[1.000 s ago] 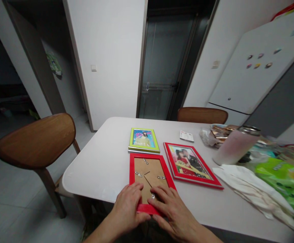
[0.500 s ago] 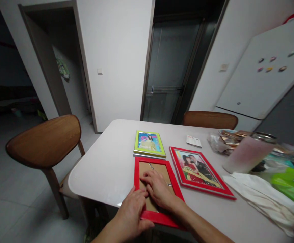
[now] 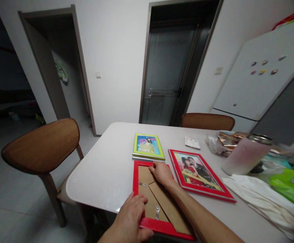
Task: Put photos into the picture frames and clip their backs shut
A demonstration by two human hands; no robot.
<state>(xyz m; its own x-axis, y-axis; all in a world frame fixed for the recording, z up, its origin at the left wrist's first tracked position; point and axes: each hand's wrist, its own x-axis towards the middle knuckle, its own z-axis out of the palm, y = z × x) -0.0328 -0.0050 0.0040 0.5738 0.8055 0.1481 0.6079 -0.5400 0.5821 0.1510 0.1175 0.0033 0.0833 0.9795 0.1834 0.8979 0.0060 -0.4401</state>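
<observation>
A red picture frame lies face down at the table's near edge, its brown backing board showing. A fold-out stand lies against the board, and small metal clips show on it. My left hand grips the frame's lower left corner, thumb on the bottom bar and fingers over the left side. At the top of the backing, my right hand has its fingers bent and pinched together close to the upper bar; what lies under the fingertips is hidden.
A green picture frame lies on another frame just beyond. On the right are a red framed photo, a small white card, a pink-white tumbler, white cloth and a green packet. Brown chairs stand around the table.
My right hand has moved up from the middle of the backing to its top edge, uncovering the stand and clips. My left hand keeps its place at the lower left corner.
</observation>
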